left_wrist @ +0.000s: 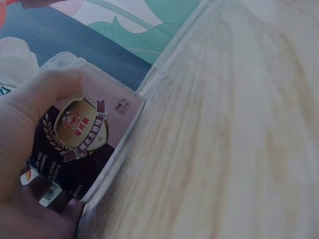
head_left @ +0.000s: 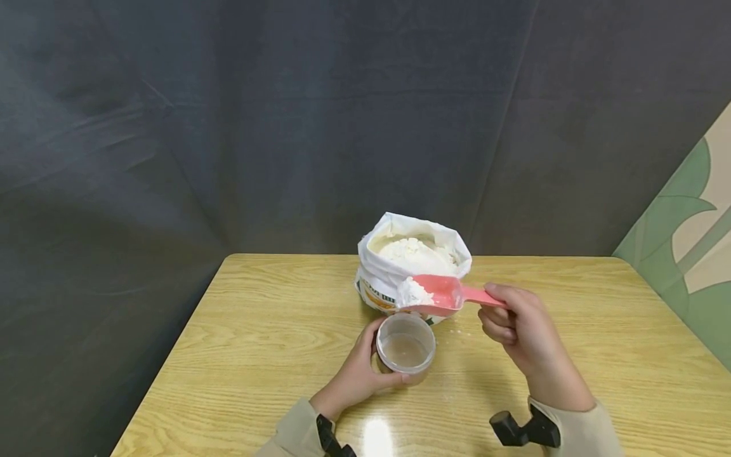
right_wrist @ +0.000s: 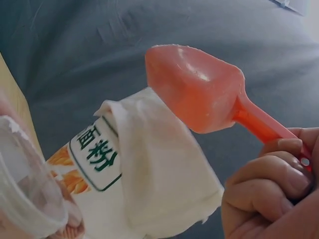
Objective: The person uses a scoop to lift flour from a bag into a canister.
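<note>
My right hand (head_left: 528, 333) grips the handle of a pink scoop (head_left: 442, 293), which carries white flour (head_left: 414, 292) in its front end. The scoop is held in the air, over the near rim of an open white flour bag (head_left: 374, 266) with folded-down edges. My left hand (head_left: 360, 374) is curled round a clear plastic jar (head_left: 405, 343) standing on the table in front of the bag. In the left wrist view the jar's printed label (left_wrist: 79, 129) faces the camera. From the right wrist view only the underside of the scoop (right_wrist: 194, 89) shows.
The wooden table (head_left: 274, 317) has rounded back corners. Behind it hangs a dark grey cloth (head_left: 342, 127). A few white specks of flour (head_left: 457, 331) lie right of the jar. A green and beige patterned wall (head_left: 691, 222) is at the right.
</note>
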The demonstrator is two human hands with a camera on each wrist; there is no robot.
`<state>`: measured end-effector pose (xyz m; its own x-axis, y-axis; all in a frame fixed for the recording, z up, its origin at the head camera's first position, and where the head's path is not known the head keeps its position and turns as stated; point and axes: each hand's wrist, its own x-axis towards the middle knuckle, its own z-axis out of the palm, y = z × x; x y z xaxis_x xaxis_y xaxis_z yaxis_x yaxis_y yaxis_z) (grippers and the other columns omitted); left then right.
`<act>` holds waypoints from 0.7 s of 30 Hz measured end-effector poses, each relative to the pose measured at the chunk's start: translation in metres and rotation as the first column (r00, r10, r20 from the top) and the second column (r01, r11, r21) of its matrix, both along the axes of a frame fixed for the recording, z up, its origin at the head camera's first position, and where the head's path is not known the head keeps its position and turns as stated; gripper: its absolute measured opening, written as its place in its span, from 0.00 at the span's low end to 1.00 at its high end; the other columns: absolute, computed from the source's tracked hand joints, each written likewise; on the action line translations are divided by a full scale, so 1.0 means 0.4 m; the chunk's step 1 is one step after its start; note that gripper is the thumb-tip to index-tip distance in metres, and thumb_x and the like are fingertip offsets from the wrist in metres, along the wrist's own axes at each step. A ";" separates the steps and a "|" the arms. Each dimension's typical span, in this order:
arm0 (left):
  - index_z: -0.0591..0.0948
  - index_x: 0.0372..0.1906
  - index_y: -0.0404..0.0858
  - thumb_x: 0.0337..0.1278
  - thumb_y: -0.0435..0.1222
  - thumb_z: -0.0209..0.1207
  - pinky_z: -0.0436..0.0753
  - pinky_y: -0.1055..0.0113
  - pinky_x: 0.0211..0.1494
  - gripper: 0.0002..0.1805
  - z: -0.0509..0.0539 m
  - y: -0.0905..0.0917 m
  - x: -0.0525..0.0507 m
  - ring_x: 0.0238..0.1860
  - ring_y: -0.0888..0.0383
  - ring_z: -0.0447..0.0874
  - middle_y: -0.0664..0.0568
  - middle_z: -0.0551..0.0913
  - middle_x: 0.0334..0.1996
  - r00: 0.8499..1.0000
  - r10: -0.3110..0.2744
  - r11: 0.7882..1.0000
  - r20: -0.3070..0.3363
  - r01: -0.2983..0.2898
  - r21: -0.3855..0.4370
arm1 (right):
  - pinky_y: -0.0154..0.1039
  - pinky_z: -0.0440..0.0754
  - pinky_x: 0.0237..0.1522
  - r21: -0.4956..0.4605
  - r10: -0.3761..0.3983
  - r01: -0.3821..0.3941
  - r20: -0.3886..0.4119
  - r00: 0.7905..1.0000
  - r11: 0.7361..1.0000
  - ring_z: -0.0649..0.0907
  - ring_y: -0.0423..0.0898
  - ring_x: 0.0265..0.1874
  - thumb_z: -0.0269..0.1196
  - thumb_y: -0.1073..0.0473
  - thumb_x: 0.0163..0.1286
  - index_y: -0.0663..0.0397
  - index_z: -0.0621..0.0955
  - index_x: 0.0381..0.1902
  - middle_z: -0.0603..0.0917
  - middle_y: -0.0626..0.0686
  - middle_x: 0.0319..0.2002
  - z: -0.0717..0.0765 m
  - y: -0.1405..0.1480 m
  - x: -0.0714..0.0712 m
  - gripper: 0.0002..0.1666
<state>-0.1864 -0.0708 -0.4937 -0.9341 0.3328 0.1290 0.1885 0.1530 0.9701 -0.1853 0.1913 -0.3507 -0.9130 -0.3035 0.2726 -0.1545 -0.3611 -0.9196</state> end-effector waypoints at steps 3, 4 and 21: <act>0.59 0.75 0.50 0.42 0.38 0.81 0.63 0.55 0.74 0.56 0.004 0.000 0.000 0.71 0.54 0.65 0.55 0.65 0.72 1.000 -0.001 1.000 -0.002 0.001 -0.001 | 0.43 0.39 0.16 0.008 0.037 -0.038 0.016 0.999 0.999 0.47 0.48 0.11 0.39 0.66 0.82 0.53 0.65 0.17 0.49 0.53 0.15 -0.008 0.005 -0.010 0.27; 0.59 0.76 0.50 0.42 0.38 0.80 0.64 0.55 0.75 0.56 0.005 0.000 0.001 0.71 0.53 0.65 0.54 0.65 0.72 1.000 0.000 1.000 -0.002 0.000 -0.004 | 0.43 0.39 0.16 0.017 0.044 -0.045 0.024 0.999 0.999 0.47 0.48 0.11 0.39 0.66 0.82 0.53 0.63 0.17 0.49 0.53 0.15 -0.010 0.006 -0.013 0.27; 0.58 0.77 0.44 0.42 0.39 0.80 0.64 0.59 0.74 0.57 0.005 -0.001 0.003 0.72 0.51 0.64 0.46 0.64 0.73 1.000 -0.003 1.000 -0.017 0.003 -0.012 | 0.44 0.39 0.17 0.104 0.100 -0.107 0.064 0.993 0.989 0.49 0.47 0.13 0.40 0.66 0.81 0.55 0.58 0.17 0.50 0.53 0.15 -0.037 0.021 -0.039 0.26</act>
<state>-0.1852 -0.0712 -0.4916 -0.9307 0.3376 0.1408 0.2056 0.1644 0.9647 -0.2009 0.1997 -0.3653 -0.8885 -0.4219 0.1806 -0.0665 -0.2710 -0.9603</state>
